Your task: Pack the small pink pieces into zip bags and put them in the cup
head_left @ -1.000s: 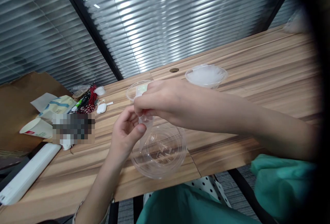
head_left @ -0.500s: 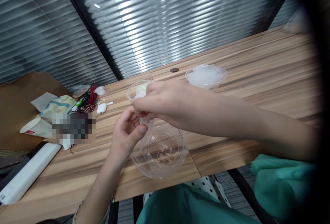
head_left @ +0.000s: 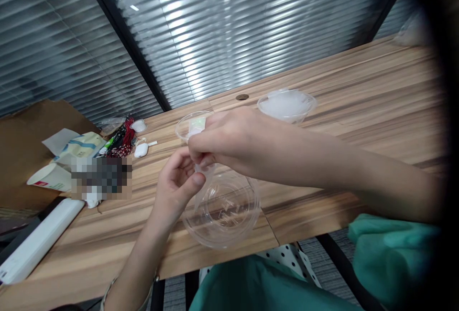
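My right hand [head_left: 238, 141] is closed in a pinch on the top of a small clear plastic bag [head_left: 201, 196], which hangs below its fingertips. Beside it, on the left, my left hand [head_left: 177, 177] has its fingers curled and its thumb held apart, close to the bag. Under both hands a clear round plastic bowl [head_left: 253, 227] stands on the table, with several small clear pieces [head_left: 227, 213] in it. Just behind the right hand is another clear round container [head_left: 182, 127], partly hidden, with a white-and-green packet [head_left: 197, 123] in it.
A clear bowl of whitish translucent contents [head_left: 287, 103] stands at the back right of the wooden table [head_left: 358, 91]. To the left are a white earbud case [head_left: 141, 150], red cords [head_left: 128, 134], a paper cup [head_left: 50, 177], a cardboard box [head_left: 21, 144] and a long white bar [head_left: 43, 239].
My right hand has shifted very slightly to the right and up, still pinching the bag. The left hand and the bowls stay in place.
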